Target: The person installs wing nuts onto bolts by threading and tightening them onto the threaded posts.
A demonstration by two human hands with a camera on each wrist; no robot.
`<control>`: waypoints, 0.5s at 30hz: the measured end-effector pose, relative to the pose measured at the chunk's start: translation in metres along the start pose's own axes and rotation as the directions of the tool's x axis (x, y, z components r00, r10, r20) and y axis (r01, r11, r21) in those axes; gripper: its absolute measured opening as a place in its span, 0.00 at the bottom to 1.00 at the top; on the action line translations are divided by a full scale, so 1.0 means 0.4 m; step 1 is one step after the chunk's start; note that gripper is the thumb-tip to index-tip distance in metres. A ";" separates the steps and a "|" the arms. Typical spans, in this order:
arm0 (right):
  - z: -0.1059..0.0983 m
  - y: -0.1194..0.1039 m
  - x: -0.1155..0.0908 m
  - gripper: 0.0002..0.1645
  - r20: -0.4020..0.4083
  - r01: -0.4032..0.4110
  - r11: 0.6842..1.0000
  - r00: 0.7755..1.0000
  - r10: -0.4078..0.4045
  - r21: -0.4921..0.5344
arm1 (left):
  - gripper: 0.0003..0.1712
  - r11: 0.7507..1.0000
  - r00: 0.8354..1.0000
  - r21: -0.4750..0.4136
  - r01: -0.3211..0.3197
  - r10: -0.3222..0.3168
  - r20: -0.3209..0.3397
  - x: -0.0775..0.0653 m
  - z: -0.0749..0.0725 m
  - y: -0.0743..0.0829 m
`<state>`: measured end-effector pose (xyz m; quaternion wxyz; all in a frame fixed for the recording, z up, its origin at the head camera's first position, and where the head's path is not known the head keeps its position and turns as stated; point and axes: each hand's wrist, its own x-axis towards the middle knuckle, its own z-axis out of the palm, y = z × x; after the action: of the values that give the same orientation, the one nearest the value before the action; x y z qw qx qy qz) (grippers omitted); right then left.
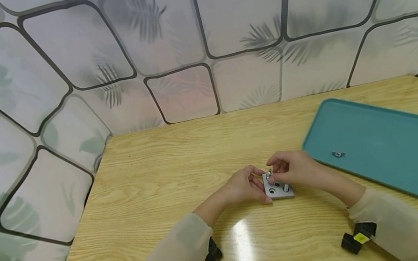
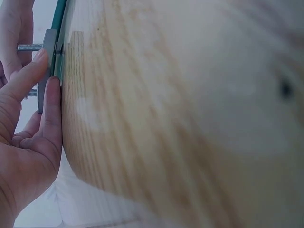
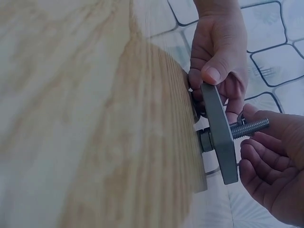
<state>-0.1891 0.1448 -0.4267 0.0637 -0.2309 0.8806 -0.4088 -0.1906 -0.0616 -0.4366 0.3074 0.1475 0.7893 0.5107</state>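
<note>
A small grey metal plate (image 1: 279, 193) with round holes is held just over the table, tilted slightly. My left hand (image 1: 244, 186) grips its left edge, thumb on one face and fingers beneath, as the left wrist view shows. Threaded bolts pass up through the plate; one bolt (image 3: 251, 128) stands bare at the near right corner, its head (image 3: 205, 140) under the plate. My right hand (image 1: 293, 168) pinches a wing nut (image 3: 241, 118) at the far left bolt (image 1: 269, 176), partly hidden by the fingertips.
A teal tray (image 1: 407, 161) lies at the right of the wooden table (image 1: 165, 166), with another wing nut (image 1: 338, 154) near its left edge. A patterned wall covering (image 1: 185, 92) rises behind the table. Both wrists wear black cameras (image 1: 214, 253).
</note>
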 end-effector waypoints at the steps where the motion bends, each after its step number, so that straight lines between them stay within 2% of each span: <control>1: 0.001 -0.001 0.002 0.19 0.004 -0.005 1.000 1.000 0.005 0.007 | 0.37 1.000 1.000 -0.001 0.000 0.000 0.001 0.000 0.000 0.000; 9: -0.003 -0.005 0.001 0.14 0.022 -0.021 1.000 1.000 0.021 0.015 | 0.37 1.000 1.000 0.000 0.000 0.000 -0.002 0.003 0.003 -0.001; 15: -0.012 0.000 -0.011 0.10 0.044 0.036 0.999 0.998 -0.036 -0.003 | 0.37 1.000 1.000 0.010 0.001 -0.001 -0.006 0.003 0.003 -0.001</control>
<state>-0.1867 0.1504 -0.4238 0.0751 -0.2558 0.8754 -0.4032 -0.1907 -0.0604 -0.4377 0.3046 0.1469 0.7928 0.5070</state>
